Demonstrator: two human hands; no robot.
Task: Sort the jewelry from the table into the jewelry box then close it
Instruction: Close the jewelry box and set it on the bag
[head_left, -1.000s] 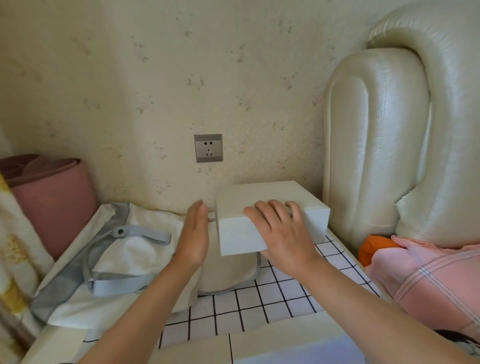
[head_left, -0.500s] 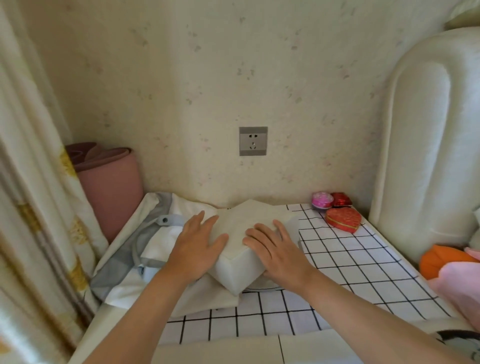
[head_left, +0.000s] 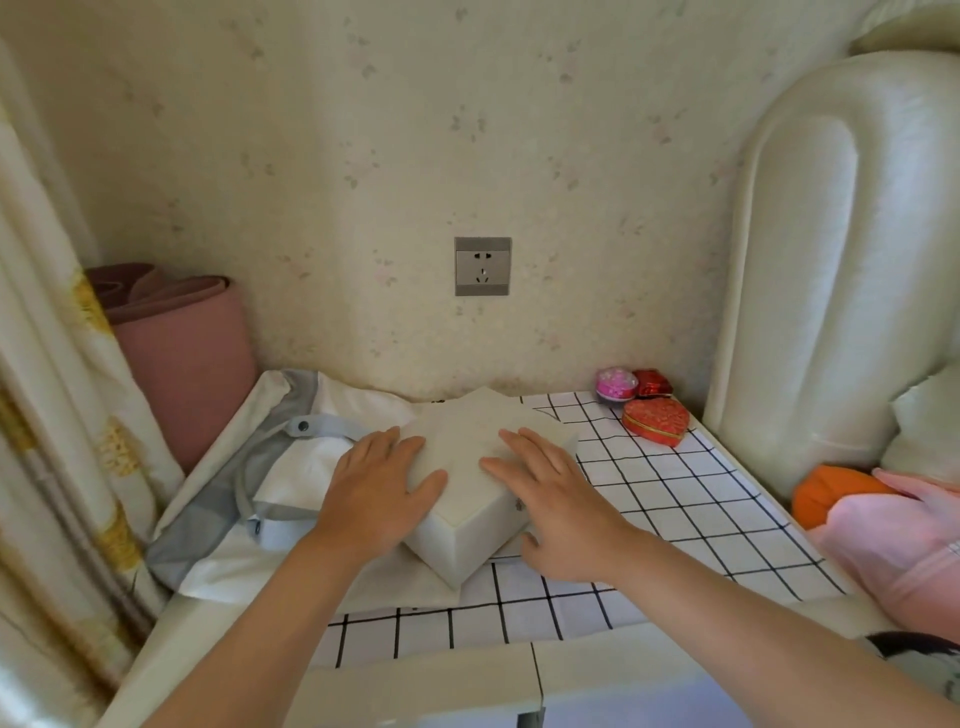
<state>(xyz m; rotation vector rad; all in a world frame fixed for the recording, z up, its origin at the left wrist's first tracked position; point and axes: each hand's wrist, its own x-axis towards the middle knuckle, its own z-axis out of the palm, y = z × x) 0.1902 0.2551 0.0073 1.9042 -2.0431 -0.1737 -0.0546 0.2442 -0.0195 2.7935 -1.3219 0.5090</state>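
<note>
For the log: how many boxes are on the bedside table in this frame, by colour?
White: 1, the closed jewelry box
Red: 2, the heart-shaped box and the small box behind it
Pink: 1, the round box
Total: 4

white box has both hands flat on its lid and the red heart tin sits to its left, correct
No. The red heart tin sits to the right of the white box, as the head view shows. The left hand and right hand do lie flat on its lid.
</note>
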